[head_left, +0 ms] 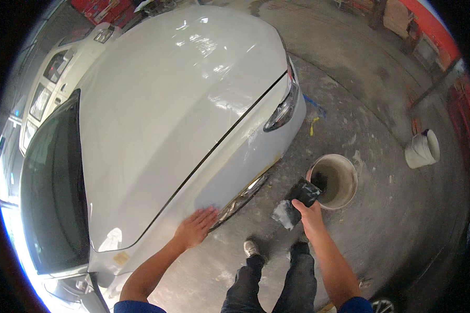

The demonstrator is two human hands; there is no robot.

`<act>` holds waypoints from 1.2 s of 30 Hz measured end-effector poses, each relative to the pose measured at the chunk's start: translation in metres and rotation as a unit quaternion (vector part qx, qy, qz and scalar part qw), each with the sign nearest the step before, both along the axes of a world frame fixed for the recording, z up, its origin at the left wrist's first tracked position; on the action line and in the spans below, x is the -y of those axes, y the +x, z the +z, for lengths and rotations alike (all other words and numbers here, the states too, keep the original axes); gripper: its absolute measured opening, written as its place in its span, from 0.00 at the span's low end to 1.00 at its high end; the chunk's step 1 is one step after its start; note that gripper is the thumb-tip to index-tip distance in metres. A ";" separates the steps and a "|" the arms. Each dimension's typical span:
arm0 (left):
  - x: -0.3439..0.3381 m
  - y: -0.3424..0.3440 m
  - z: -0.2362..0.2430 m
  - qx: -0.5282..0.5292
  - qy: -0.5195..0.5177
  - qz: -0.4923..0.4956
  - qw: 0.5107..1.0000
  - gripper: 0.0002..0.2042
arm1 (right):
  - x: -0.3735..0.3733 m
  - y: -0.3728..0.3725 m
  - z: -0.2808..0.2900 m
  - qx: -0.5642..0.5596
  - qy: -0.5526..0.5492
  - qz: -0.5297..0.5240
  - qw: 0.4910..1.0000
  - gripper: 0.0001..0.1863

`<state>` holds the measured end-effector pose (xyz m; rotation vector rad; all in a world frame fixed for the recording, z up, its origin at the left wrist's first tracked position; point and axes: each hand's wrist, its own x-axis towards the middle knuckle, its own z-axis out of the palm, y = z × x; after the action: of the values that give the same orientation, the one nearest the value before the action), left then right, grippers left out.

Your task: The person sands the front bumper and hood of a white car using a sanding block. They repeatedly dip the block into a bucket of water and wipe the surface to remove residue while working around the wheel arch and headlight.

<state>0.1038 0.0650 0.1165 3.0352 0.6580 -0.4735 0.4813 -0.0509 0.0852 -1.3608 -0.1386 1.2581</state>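
Observation:
A white car (pixel 167 94) fills the left and middle of the view. My left hand (pixel 198 224) lies with extended fingers on the lower side of its front fender (pixel 230 175), where a dull grey patch shows above the wheel arch. My right hand (pixel 308 216) grips a dark flat pad (pixel 307 193) smeared with whitish residue, out from the car's side. Just beyond the pad stands an open bucket (pixel 345 180) with murky grey liquid in it.
A white pail (pixel 420 150) stands at the right on the concrete floor (pixel 376 235). Another white vehicle (pixel 52 91) is at the back left. Red equipment (pixel 433 31) lines the upper right edge. My feet and legs (pixel 250 276) show at the bottom.

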 end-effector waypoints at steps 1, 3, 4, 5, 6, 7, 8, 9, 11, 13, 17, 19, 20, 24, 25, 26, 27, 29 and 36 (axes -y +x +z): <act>0.001 0.001 0.010 0.023 -0.031 -0.008 0.999 0.25 | -0.001 -0.010 0.004 0.001 -0.028 0.004 1.000 0.20; -0.001 0.014 0.021 0.113 -0.126 0.083 0.982 0.20 | -0.004 -0.027 0.012 0.004 -0.081 0.014 0.997 0.20; -0.003 0.025 0.023 0.152 -0.170 0.143 0.963 0.20 | -0.008 -0.032 0.006 0.003 -0.050 0.044 0.998 0.21; -0.005 0.041 0.026 0.189 -0.213 0.203 0.937 0.20 | -0.008 -0.041 0.003 -0.005 -0.031 0.029 0.999 0.17; -0.007 0.064 0.032 0.247 -0.224 0.259 0.907 0.19 | -0.010 -0.047 -0.007 0.007 -0.008 0.031 0.999 0.20; -0.009 0.085 0.037 0.276 -0.308 0.316 0.854 0.20 | -0.010 -0.053 -0.015 0.017 0.012 0.034 0.999 0.22; -0.013 0.105 0.038 0.304 -0.384 0.371 0.789 0.20 | -0.015 -0.057 -0.010 0.008 0.023 0.028 0.999 0.22; -0.018 0.122 0.037 0.326 -0.456 0.422 0.713 0.20 | -0.022 -0.056 0.001 -0.001 0.034 0.021 0.999 0.22; -0.026 0.142 0.036 0.286 -0.497 0.421 0.703 0.19 | -0.029 -0.057 0.006 -0.009 0.039 0.013 0.999 0.23; -0.031 0.156 0.032 0.249 -0.512 0.433 0.699 0.17 | -0.036 -0.052 0.006 0.003 0.036 0.013 0.999 0.23; -0.031 0.174 0.030 0.222 -0.502 0.473 0.690 0.13 | -0.034 -0.043 0.006 -0.038 0.047 -0.004 0.998 0.21; -0.028 0.178 0.033 0.226 -0.503 0.481 0.682 0.12 | -0.035 -0.041 0.000 -0.091 0.071 -0.037 0.993 0.18; -0.026 0.180 0.035 0.224 -0.504 0.482 0.681 0.12 | -0.034 -0.041 -0.002 -0.118 0.084 -0.054 0.988 0.17; -0.017 0.170 0.012 0.271 -0.564 0.485 0.611 0.12 | -0.039 -0.049 0.015 -0.230 0.063 -0.118 0.964 0.13; -0.017 0.169 0.010 0.237 -0.566 0.481 0.627 0.12 | -0.040 -0.051 0.020 -0.252 0.042 -0.124 0.959 0.13; -0.018 0.167 0.009 0.202 -0.566 0.477 0.641 0.12 | -0.042 -0.053 0.024 -0.274 0.022 -0.130 0.953 0.13; -0.019 0.165 0.013 0.164 -0.567 0.470 0.656 0.12 | -0.043 -0.056 0.025 -0.274 0.018 -0.131 0.953 0.13; -0.034 0.159 0.026 0.132 -0.501 0.402 0.755 0.10 | -0.047 -0.062 0.025 -0.274 0.011 -0.130 0.953 0.13; -0.171 0.137 0.113 0.257 -0.180 0.056 0.948 0.13 | -0.106 -0.078 0.015 0.476 0.046 -0.018 0.878 0.25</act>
<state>0.2406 0.2363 0.2296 2.5850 0.6177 0.1851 0.4032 0.0553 0.1003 -1.7797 -0.8380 0.4382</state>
